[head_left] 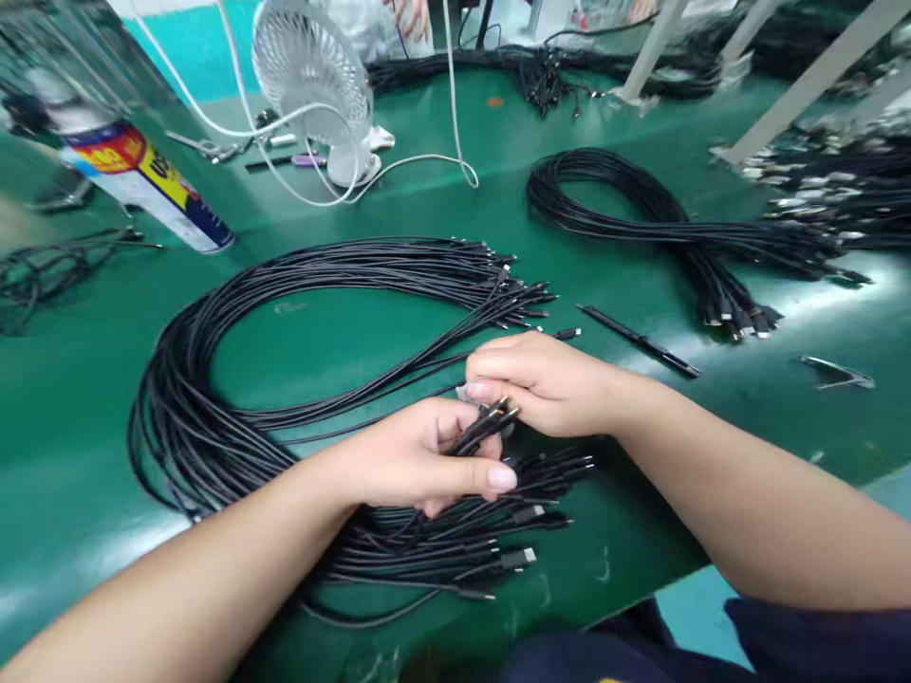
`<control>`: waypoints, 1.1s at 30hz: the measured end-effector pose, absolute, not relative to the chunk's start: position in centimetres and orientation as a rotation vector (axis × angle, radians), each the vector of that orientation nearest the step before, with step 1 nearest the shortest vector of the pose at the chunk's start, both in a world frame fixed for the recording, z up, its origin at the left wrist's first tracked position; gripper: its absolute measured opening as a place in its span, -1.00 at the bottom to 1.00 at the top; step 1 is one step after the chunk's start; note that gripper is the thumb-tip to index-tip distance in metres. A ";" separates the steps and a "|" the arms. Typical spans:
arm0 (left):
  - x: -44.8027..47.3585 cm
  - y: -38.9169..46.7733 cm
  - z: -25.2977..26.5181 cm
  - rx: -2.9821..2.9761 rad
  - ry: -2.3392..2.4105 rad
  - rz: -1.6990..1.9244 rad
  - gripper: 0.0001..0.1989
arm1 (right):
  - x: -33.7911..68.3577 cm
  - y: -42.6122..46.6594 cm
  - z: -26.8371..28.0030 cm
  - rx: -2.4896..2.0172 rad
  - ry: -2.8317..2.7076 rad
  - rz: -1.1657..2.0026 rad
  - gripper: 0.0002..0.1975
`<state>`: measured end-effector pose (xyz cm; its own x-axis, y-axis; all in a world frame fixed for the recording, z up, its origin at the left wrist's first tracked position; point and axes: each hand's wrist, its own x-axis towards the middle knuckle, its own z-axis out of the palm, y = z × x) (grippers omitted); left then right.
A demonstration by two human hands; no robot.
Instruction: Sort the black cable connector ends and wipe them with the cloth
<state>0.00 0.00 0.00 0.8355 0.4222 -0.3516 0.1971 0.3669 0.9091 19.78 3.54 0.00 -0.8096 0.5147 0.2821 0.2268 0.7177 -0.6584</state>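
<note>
The L hand [434, 460] is closed w/ thumb & fingers around a small bunch of black plugs [488, 427]. These plugs lie btwn thumb and bent fingers; their metal tips come out of the grip, toward far right. The R hand [537, 379] is just beyond them, w/ fingers curled and thumb tip near the index finger; I cannot tell if it pinches smth. The big cable coil [177, 379] lies on the green table [342, 351], its curve to the left of both hands. One group of its ends [491, 275] lies on the far side of the hands, another group [512, 560] on the near side, partly under the L hand. A black pen [641, 341] lies right of the R hand, w/o contact.
</note>
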 end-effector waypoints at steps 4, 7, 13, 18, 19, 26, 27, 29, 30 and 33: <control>0.1 -0.1 0.2 1.202 0.651 0.199 -0.66 | 19.5 3.6 0.2 -0.642 -2.475 0.735 -0.64; 0.2 -0.1 0.4 1.174 0.676 0.230 -0.64 | 19.5 3.9 0.2 -0.703 -2.464 0.731 -0.59; 0.4 -0.2 0.4 1.123 0.735 0.323 -0.67 | 19.6 4.3 0.3 -0.670 -2.396 0.870 -0.62; 0.5 -0.2 0.2 1.031 0.768 0.380 -0.65 | 19.8 4.2 0.4 -0.753 -2.360 0.820 -0.61; 0.6 -0.2 0.2 1.009 0.779 0.405 -0.65 | 19.8 4.3 0.4 -0.777 -2.350 0.859 -0.60; 0.8 -0.2 -0.3 0.926 0.846 0.518 -0.64 | 20.1 4.5 0.4 -0.874 -2.249 1.084 -0.61; 0.8 -0.2 -0.3 0.929 0.855 0.523 -0.65 | 20.1 4.5 0.5 -0.870 -2.263 1.074 -0.62; 0.8 -0.2 -0.3 0.928 0.862 0.536 -0.68 | 20.3 4.5 0.7 -0.853 -2.289 1.052 -0.64; 0.8 -0.2 -0.3 0.919 0.863 0.545 -0.69 | 20.4 4.5 0.8 -0.840 -2.299 1.051 -0.65; 0.7 -0.1 -0.3 0.879 0.853 0.575 -0.71 | 20.7 4.4 1.1 -0.800 -2.331 1.090 -0.70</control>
